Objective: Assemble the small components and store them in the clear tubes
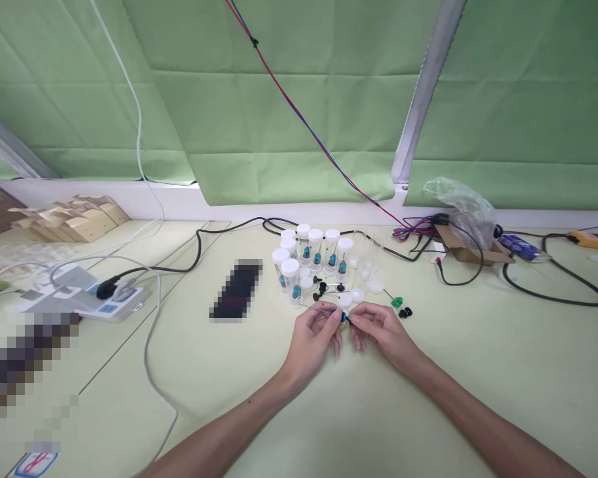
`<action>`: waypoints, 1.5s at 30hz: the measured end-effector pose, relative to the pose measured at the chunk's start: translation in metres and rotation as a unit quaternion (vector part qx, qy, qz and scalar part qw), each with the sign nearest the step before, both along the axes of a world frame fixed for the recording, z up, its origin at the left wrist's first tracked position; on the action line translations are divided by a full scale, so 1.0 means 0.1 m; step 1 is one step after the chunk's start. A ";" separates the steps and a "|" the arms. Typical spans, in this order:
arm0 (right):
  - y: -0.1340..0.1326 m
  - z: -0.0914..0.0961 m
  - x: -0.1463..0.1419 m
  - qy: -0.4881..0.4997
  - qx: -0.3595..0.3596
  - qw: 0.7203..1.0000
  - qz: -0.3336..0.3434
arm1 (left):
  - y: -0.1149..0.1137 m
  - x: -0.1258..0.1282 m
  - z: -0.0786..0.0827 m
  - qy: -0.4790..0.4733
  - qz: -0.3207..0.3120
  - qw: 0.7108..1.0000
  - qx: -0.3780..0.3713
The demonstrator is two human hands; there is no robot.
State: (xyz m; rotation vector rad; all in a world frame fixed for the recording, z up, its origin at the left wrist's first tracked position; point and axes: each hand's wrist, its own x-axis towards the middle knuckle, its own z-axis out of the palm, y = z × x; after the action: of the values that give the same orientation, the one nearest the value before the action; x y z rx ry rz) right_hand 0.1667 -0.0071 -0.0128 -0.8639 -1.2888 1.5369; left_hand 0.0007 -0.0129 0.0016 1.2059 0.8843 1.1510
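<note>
My left hand point(315, 335) and my right hand point(381, 332) meet over the pale green table point(428, 398), fingertips pinched together on one small blue part point(343, 317). Just beyond them stand several clear vials with white caps point(315, 255), most holding a blue piece. Loose white caps point(373, 287), small black parts point(321, 287), a green part point(397, 302) and a black part point(405, 312) lie around the vials. Whether each hand grips the blue part or only touches it is hard to see at this size.
A black phone-like slab point(236, 290) lies left of the vials. A white power strip point(87, 299) with a black plug sits far left. Black cables point(553, 285), a cardboard box with a plastic bag point(471, 232) and red-blue wires point(299, 113) fill the back right.
</note>
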 end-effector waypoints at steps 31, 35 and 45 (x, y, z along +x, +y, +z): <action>-0.04 0.01 -0.05 -0.045 0.042 0.998 0.010 | -0.02 0.00 0.03 -0.030 0.014 0.999 -0.023; -0.03 -0.01 -0.04 -0.050 0.045 0.998 0.011 | -0.02 0.00 0.03 -0.030 0.006 0.999 -0.030; -0.04 0.04 -0.04 -0.063 0.052 0.997 -0.007 | -0.02 0.01 0.00 -0.018 0.008 0.999 -0.036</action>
State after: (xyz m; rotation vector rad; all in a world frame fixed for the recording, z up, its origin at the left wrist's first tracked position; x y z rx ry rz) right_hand 0.1623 -0.0113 -0.0088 -0.9126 -1.4376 1.4111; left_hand 0.0015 -0.0147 0.0014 1.1181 0.9031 1.1396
